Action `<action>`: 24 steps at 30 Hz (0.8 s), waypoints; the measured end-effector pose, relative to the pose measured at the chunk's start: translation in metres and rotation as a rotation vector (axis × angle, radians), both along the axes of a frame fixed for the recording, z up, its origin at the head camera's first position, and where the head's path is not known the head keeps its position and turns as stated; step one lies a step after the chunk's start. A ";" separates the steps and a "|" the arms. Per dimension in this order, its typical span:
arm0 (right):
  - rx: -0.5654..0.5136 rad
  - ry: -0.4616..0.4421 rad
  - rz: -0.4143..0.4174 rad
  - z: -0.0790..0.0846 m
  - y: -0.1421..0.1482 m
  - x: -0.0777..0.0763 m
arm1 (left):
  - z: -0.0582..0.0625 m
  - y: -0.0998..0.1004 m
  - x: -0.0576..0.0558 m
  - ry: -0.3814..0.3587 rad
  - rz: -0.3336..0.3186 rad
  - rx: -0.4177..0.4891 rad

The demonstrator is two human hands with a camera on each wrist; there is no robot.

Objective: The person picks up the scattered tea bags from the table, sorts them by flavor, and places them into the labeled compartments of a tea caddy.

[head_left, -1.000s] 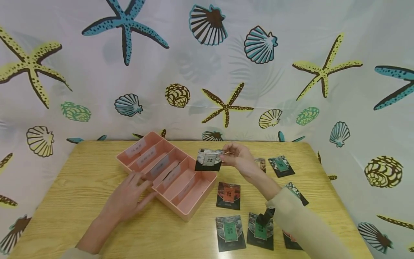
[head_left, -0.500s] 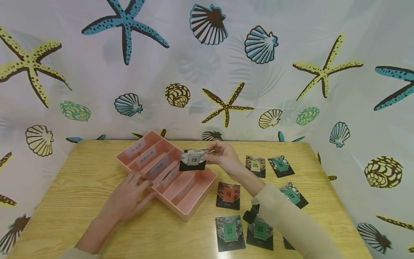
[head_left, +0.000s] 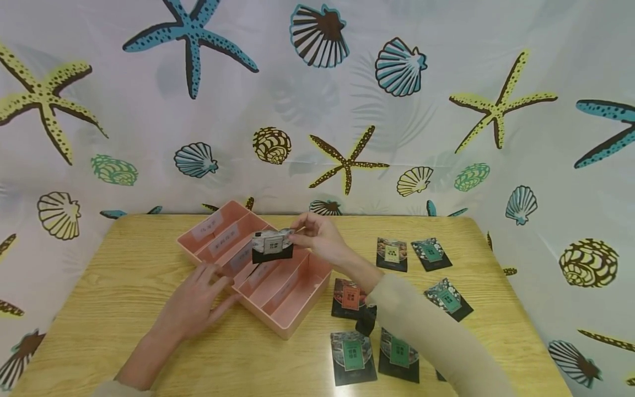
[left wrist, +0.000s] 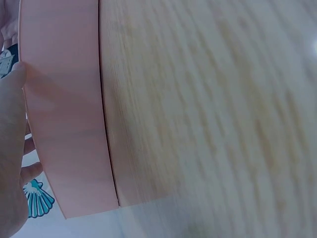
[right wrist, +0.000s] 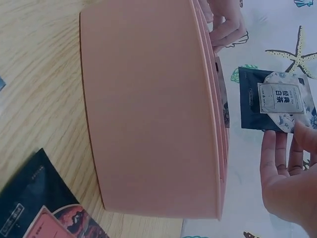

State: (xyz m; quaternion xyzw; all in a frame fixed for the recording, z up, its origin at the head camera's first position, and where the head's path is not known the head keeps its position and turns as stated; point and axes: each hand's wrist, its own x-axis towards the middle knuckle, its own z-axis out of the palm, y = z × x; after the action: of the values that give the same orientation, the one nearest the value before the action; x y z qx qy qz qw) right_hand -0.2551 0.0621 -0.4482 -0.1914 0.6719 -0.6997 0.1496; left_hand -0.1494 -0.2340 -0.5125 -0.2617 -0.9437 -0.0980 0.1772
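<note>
A white-and-black tea sachet (head_left: 272,246) is pinched between the thumb and fingers of my right hand (head_left: 319,240), above the middle compartments of the pink divided box (head_left: 262,312). The right wrist view shows the sachet (right wrist: 281,98) upright, its printed label facing the camera. My left hand (head_left: 195,300) rests its fingertips on the box's near left rim. In the left wrist view the left hand (left wrist: 11,129) has its fingertips along the top edge of the pink wall (left wrist: 64,109). White paper labels mark the box's compartments. A dark sachet edge shows in one slot beside the dividers.
On the table right of the box lie a red-label sachet (head_left: 349,298), green-label sachets (head_left: 353,358) (head_left: 398,355), a yellow-label sachet (head_left: 392,255) and floral sachets (head_left: 431,254) (head_left: 448,299). A patterned curtain (head_left: 347,110) hangs behind the wooden table (head_left: 149,248).
My right hand has carried the tea sachet leftward, from beside the box's right end to above its middle compartments. My left hand has stayed on the rim.
</note>
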 end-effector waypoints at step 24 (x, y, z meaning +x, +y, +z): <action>0.147 0.168 0.015 -0.006 -0.033 -0.014 | -0.001 -0.001 0.000 0.030 -0.024 0.023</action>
State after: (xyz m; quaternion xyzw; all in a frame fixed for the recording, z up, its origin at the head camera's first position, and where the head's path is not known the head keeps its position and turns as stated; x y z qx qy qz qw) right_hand -0.2693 0.0290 -0.4537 -0.2432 0.7300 -0.6289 0.1117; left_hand -0.1494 -0.2348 -0.5138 -0.2723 -0.9365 -0.1072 0.1932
